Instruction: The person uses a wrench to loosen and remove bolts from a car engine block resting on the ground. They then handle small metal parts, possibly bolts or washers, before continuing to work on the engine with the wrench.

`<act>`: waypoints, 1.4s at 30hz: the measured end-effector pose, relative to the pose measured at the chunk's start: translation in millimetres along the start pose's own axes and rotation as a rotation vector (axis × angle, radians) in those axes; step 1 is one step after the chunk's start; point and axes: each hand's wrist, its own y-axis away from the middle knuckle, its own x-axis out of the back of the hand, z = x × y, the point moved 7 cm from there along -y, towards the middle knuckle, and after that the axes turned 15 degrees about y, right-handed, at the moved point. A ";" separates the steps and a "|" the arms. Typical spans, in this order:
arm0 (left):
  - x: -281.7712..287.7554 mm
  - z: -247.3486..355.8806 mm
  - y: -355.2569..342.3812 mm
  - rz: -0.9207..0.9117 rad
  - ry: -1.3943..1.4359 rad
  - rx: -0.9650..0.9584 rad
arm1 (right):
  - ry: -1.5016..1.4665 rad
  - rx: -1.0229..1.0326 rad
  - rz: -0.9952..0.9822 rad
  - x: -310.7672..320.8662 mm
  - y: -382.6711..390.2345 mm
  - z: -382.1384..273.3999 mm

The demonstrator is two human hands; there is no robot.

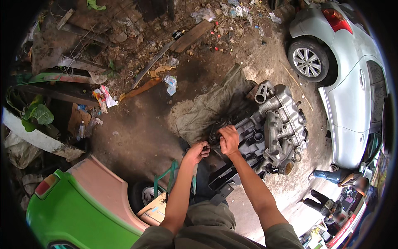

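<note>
A large grey metal engine with a cover, cast pipes and dark block parts rests in front of me, right of the middle. My right hand is curled at the engine's near left end, over a dark part. Just left of it and a little nearer, my left hand has its fingers bent together beside the same dark end. Whatever either hand grips is hidden by the fingers or too dark to name. A dirty grey-green cloth lies on the ground beyond my hands, against the engine.
A silver car stands at right. At lower left is a green and pinkish car body, with a wheel and green metal frame beside it. Planks and litter cover the far ground. Two people are at lower right.
</note>
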 end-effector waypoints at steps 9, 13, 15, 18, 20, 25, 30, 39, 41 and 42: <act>-12.5 9.7 -10.6 -0.004 -0.162 0.125 | 0.020 0.020 0.009 -1.8 -6.1 4.1; -14.9 12.9 -15.6 0.019 -0.271 0.155 | 0.013 0.030 0.024 -0.2 -5.8 2.6; -15.4 15.4 -18.6 0.005 -0.275 0.251 | 0.003 0.018 0.024 -0.4 -5.9 3.1; -18.6 51.5 -26.7 -0.051 -0.452 0.400 | 0.024 0.030 0.021 -0.4 -5.7 2.3; -33.7 81.5 -38.1 -0.165 -0.733 0.455 | 0.019 0.039 0.041 -0.2 -7.4 2.8; -58.4 103.5 -65.0 -0.173 -1.227 0.391 | 0.027 0.028 0.020 -1.3 -5.1 2.3; -42.6 99.2 -71.5 -0.043 -1.250 0.103 | 0.004 0.038 0.050 0.6 -7.5 1.9; 18.0 16.0 -14.4 0.110 -0.405 -0.138 | 0.023 0.035 0.029 -2.5 -4.5 5.0; 17.5 -2.8 -4.7 0.123 -0.257 -0.084 | 0.023 0.041 0.024 -3.2 -4.5 4.8; 12.1 -9.8 -2.4 0.085 -0.171 -0.067 | 0.027 0.043 0.024 -3.3 -4.6 4.8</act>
